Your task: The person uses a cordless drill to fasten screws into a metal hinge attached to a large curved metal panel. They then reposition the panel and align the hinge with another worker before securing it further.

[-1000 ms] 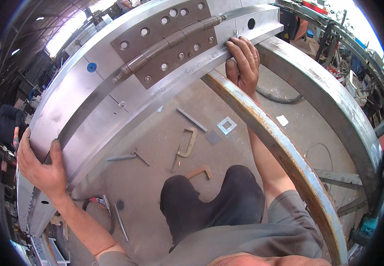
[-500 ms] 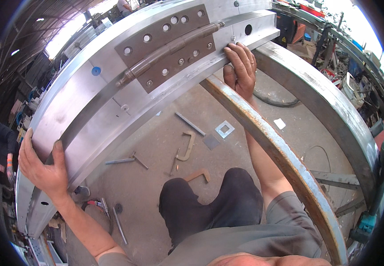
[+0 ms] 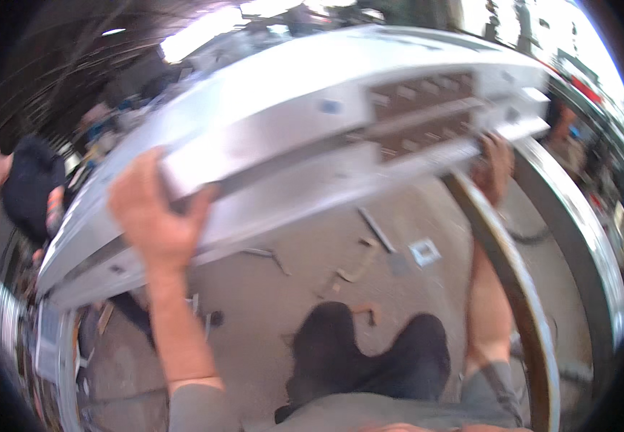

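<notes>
A long silvery metal frame stretches across my view, made of two profiles with a dark gap between them. A brown hinge with rows of holes spans both profiles toward the right. My left hand grips the frame left of the hinge, fingers over the upper profile and thumb at the gap. Below the hinge's right end, my right hand is curled over the lower profile's near edge. A blue round spot marks the upper profile. Motion blur softens the hands and the frame.
A rusty support bar and a wider steel beam run from the frame toward me at right. A clamp, a square plate and metal bars lie on the floor. Another person in dark clothing is at far left.
My view has turned left, so the frame, hinge and floor items appear farther right. More of the other person shows. Both hands stay on the frame.
</notes>
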`<state>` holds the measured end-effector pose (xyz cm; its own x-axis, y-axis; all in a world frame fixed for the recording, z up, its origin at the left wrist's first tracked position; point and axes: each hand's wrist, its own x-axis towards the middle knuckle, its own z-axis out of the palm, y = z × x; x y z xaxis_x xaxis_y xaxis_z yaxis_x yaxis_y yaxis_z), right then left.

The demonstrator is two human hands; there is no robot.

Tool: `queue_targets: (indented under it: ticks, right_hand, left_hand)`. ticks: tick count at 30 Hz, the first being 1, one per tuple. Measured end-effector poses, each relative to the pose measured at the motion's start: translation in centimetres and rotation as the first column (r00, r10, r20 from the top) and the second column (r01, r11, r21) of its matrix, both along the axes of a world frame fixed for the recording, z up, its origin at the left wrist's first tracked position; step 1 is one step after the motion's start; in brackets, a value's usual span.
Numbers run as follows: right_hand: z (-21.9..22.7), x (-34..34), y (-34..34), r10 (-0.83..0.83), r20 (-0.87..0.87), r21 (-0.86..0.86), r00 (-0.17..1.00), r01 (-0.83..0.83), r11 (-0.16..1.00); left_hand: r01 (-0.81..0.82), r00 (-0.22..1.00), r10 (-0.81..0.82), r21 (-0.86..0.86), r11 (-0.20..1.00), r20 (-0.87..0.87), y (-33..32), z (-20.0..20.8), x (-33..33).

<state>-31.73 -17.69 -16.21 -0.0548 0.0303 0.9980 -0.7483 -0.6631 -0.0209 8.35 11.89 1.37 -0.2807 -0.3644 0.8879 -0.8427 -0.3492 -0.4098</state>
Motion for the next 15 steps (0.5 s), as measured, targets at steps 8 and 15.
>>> queue_targets:
  ticks: [8, 15]
  right_hand:
    - [-1.4, -0.8, -0.8, 0.168, 0.020, 0.054, 0.986, -0.169, 0.984]
    - [-2.6, -3.5, -3.6, 0.134, -0.064, 0.137, 0.989, -0.125, 0.983]
  left_hand:
    - [0.117, 0.993, -0.118, -0.019, 0.993, -0.020, -1.1, 0.2, 0.1]
    - [0.211, 0.975, -0.215, -0.074, 0.975, -0.053, -0.8, -0.1, 0.5]
